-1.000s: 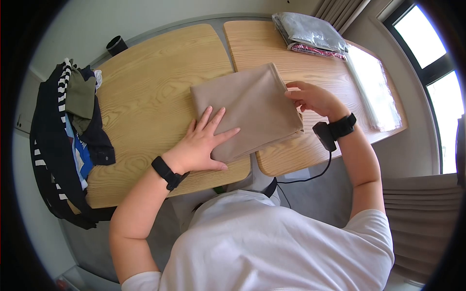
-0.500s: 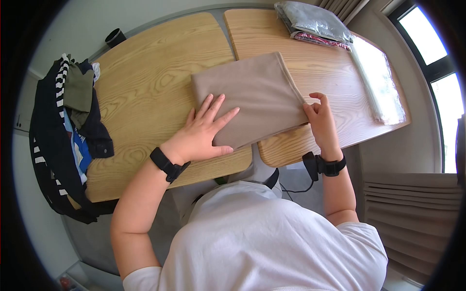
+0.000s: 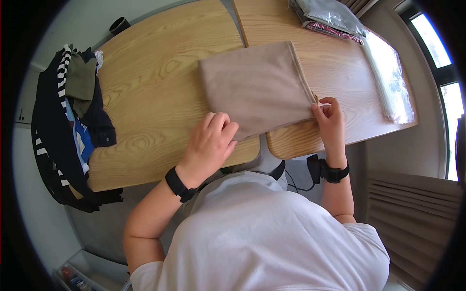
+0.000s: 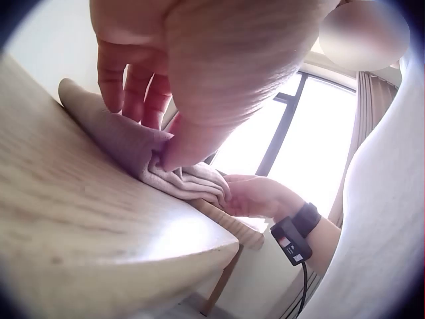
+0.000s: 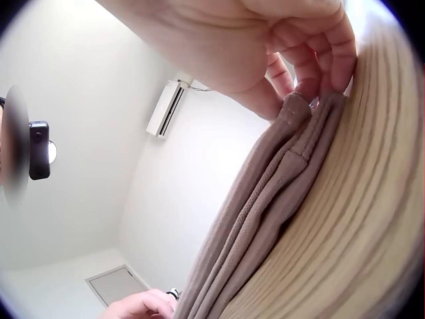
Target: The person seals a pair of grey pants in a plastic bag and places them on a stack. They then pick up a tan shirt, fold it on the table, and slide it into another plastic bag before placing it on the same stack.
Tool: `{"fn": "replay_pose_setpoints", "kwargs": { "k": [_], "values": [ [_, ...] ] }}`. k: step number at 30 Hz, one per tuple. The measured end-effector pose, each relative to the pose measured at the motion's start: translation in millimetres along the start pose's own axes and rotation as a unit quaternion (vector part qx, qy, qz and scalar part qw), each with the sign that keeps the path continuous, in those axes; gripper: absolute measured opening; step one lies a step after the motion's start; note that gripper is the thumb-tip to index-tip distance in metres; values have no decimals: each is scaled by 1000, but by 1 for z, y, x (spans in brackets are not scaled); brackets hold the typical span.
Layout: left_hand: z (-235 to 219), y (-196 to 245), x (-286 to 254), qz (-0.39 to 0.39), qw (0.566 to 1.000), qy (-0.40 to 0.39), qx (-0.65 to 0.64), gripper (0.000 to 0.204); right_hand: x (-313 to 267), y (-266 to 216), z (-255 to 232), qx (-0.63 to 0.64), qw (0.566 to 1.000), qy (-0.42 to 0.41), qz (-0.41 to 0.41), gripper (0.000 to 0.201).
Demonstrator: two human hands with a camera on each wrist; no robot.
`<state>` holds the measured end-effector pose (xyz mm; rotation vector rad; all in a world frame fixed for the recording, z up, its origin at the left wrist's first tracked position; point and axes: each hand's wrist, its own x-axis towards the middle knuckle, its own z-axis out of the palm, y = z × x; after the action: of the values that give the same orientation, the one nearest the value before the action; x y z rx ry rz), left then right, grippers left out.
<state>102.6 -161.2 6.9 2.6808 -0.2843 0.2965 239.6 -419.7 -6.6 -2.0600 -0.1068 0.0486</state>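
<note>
Two pinches on one cloth: the left hand nips the near-left corner of the folded brown cloth, the right hand its near-right corner. Smooth-faced, squarish, layers stacked at the seamed edge, the cloth spans two wood-grained tabletops. Left of it drapes one heap of soft garments; far right of it, shiny plastic packs; far left, one round black cup.

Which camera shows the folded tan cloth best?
Head view: the folded tan cloth shows its nearly whole top. The left wrist view shows one side, partly hidden; the right wrist view, layered edges close up.
</note>
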Motion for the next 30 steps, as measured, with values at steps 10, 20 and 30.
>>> {"fn": "replay_pose_setpoints", "kwargs": {
  "k": [10, 20, 30],
  "values": [
    [4, -3, -2, 110, 988, 55, -94, 18, 6, 13, -4, 88, 996, 29, -15, 11],
    [-45, -22, 17, 4, 983, -99, -157, 38, 1, -14, -3, -160, 966, 56, -196, 23],
    [-14, -28, 37, -41, 964, -253, 68, 98, -1, -14, 19, -402, 874, -172, -214, 57]
  ]
}}
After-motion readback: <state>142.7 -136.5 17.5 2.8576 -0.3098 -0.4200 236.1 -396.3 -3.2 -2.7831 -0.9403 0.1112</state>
